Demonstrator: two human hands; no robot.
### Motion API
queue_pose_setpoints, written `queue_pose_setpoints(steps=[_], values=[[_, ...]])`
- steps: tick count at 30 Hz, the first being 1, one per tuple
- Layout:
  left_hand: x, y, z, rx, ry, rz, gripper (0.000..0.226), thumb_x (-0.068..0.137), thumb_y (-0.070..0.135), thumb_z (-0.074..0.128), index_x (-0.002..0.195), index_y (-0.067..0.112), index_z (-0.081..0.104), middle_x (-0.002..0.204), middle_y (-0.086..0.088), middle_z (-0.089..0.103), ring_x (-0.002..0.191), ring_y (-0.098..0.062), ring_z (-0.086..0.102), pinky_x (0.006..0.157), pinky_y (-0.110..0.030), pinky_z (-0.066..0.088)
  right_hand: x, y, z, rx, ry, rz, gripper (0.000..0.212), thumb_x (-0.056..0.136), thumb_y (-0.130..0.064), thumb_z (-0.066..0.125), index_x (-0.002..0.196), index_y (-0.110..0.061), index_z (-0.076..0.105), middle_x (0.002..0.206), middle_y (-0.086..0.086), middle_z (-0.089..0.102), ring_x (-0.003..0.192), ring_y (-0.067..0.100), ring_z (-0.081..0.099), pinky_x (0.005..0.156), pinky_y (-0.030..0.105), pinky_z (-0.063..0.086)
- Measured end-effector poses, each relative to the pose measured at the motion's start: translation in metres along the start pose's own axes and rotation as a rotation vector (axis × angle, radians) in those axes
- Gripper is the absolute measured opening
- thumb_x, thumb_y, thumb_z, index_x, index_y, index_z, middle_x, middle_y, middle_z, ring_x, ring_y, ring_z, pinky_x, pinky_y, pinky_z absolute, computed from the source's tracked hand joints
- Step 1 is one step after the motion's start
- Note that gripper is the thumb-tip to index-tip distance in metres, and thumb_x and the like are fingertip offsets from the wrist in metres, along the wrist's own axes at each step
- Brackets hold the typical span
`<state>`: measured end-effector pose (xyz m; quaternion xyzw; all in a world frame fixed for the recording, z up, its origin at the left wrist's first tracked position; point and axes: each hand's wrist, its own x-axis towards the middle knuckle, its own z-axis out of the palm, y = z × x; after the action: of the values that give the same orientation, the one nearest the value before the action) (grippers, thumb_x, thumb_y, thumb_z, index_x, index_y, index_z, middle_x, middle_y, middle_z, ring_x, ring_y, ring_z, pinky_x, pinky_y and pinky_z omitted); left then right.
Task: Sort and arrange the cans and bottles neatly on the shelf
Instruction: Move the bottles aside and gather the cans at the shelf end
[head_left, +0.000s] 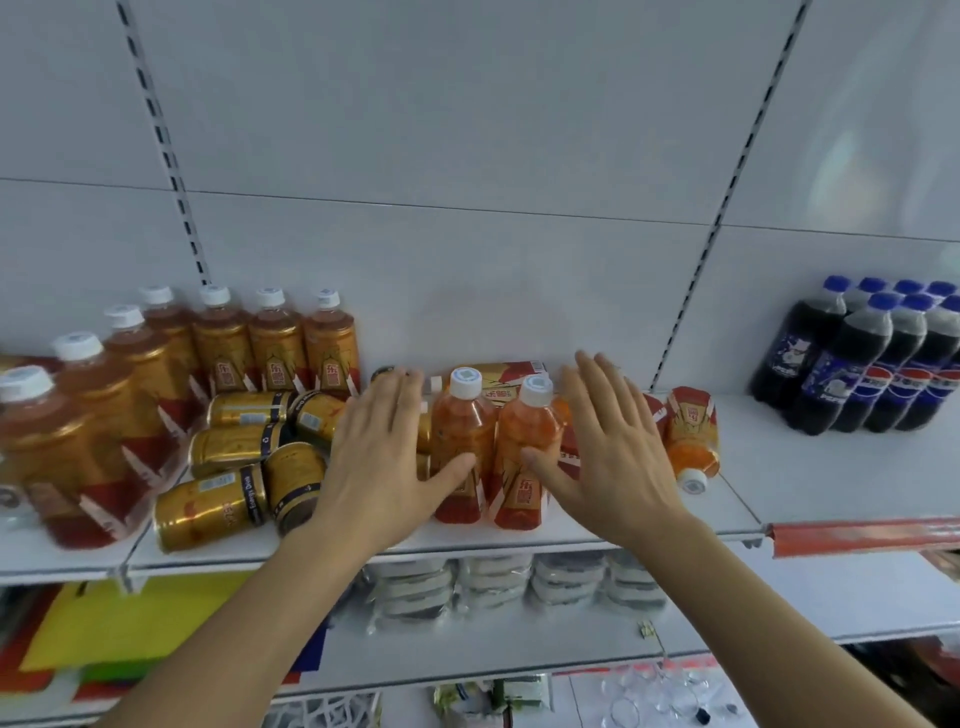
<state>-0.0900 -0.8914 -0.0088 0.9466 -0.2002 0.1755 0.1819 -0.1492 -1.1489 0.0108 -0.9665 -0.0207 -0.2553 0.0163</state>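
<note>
Head view: left hand (384, 457) and right hand (613, 457), both spread wide and flat, flank two upright orange bottles (462, 447) on the shelf (810, 478); a third bottle (691, 441) lies toppled right, six gold cans (210, 506) lie left

Glossy gold-coloured metal is shown by the cylindrical cans (210, 506) lying at the near left. Clear, shiny plastic is seen in the two upright orange-filled bottles (462, 447) at the centre, topped by smooth white plastic caps (465, 382) and wrapped in glossy printed film labels. The dark cola bottles (857, 364) at the far right are of reflective clear plastic. A smooth, matt white painted finish is borne by the flat shelf board (810, 473) and back panel (467, 130).
</note>
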Motion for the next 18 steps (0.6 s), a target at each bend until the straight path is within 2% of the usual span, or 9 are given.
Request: queue_pose_setpoints(steps=[3,6,9,14,18], values=[[-0.012,-0.005,-0.013,0.102,0.027,0.005,0.105,0.089,0.089,0.017,0.168,0.023,-0.005,0.178,-0.004,-0.001,0.163,-0.023,-0.006,0.132,-0.050,0.003,0.002,-0.020,-0.009,-0.021,0.047,-0.041,0.097,0.101,-0.082,0.023,0.171,-0.016,0.010,0.179,0.008,0.004,0.166,0.024,-0.005,0.133,0.054,0.012],[-0.024,-0.016,-0.031,0.168,0.056,-0.008,0.101,0.093,0.087,0.016,0.169,0.022,0.000,0.178,-0.004,0.001,0.163,-0.024,-0.007,0.132,-0.051,0.000,0.001,-0.043,-0.014,-0.041,0.061,-0.087,0.094,0.101,-0.079,0.029,0.170,-0.016,0.017,0.179,0.009,0.007,0.166,0.026,-0.003,0.133,0.053,0.011],[-0.040,-0.034,-0.053,0.195,0.080,-0.021,0.098,0.095,0.085,0.016,0.170,0.023,0.004,0.178,-0.004,0.001,0.163,-0.024,-0.007,0.132,-0.051,-0.002,0.002,-0.074,-0.018,-0.072,0.060,-0.137,0.091,0.101,-0.079,0.027,0.169,-0.018,0.022,0.179,0.009,0.007,0.166,0.026,-0.003,0.133,0.052,0.008],[-0.090,-0.092,-0.101,0.243,0.100,-0.057,0.095,0.096,0.083,0.020,0.169,0.024,0.009,0.178,-0.004,0.004,0.163,-0.024,-0.007,0.132,-0.053,0.004,0.000,-0.161,-0.018,-0.054,0.052,-0.208,0.089,0.102,-0.079,0.026,0.168,-0.018,0.022,0.178,0.010,0.011,0.166,0.028,0.000,0.133,0.055,0.012],[-0.139,-0.154,-0.143,0.284,0.091,-0.108,0.094,0.096,0.081,0.023,0.169,0.021,0.021,0.177,-0.009,0.011,0.163,-0.030,0.001,0.130,-0.056,0.008,-0.008,-0.250,-0.011,-0.034,0.041,-0.282,0.091,0.101,-0.077,0.031,0.168,-0.015,0.028,0.177,0.011,0.018,0.166,0.029,0.003,0.133,0.054,0.012]])
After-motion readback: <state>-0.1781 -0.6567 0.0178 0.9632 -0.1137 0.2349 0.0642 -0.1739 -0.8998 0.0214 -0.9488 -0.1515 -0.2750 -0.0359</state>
